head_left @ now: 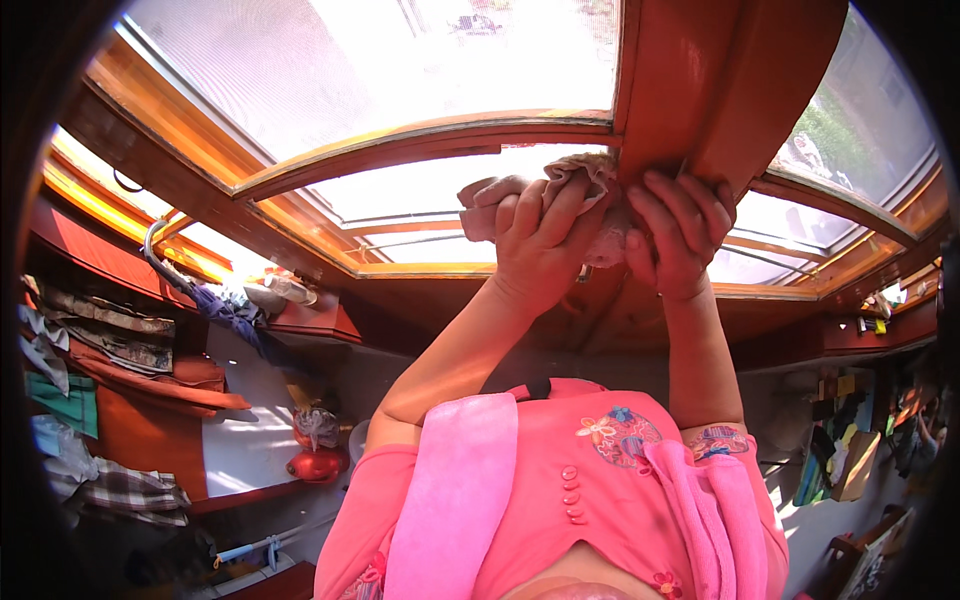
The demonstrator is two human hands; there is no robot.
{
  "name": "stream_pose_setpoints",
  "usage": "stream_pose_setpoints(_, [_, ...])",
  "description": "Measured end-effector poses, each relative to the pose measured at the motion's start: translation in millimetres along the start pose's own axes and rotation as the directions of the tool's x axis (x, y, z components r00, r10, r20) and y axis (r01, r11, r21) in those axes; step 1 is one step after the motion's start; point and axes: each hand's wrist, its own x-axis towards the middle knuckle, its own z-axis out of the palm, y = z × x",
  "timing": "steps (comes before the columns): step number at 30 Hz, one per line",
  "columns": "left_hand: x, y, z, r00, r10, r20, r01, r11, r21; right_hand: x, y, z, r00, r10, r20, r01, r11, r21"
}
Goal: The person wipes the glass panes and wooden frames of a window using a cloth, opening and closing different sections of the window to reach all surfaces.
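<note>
Pink towel ends (pixel 455 500), two of them, are hanging over our shoulders, nearest. Farther, our left hand (pixel 540 240) is tightly clasping one crumpled cloth (pixel 588 172), partly hidden by fingers, just left of the wooden post (pixel 690 90). Our right hand (pixel 682 232) is curling against that post; whether it is gripping cloth, we cannot tell. Beyond, two large panes (pixel 400 75) are glaring, cut off.

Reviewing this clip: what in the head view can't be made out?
All in the head view:
- Part of the cloth: covered by the left hand.
- Right palm: hidden by the right hand itself, so whatever lies under it is unclear.
- Outside scene: mostly washed out by glare through the upper window.
- Far-right clutter: blurred, dark, cut off by the fisheye rim.
</note>
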Motion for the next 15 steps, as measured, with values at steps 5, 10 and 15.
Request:
stream_pose_setpoints(5, [-28.6, -2.7, -12.6, 0.987, -0.008, 0.159, 0.005, 1.000, 0.018, 0.1, -1.2, 4.2, 0.999, -0.015, -0.036, 0.015, 1.000, -0.019])
stream_pose_setpoints(10, [25.6, 1.8, -9.8, 0.996, 0.011, 0.093, -0.013, 1.000, 0.017, 1.2, -1.2, 3.9, 0.999, 0.001, -0.039, 0.000, 1.000, 0.026])
stream_pose_setpoints(15, [-10.4, 0.5, -15.9, 0.987, 0.012, 0.160, -0.018, 0.999, 0.030, -0.1, 1.7, 0.1, 1.000, -0.013, -0.026, 0.015, 0.998, 0.058])
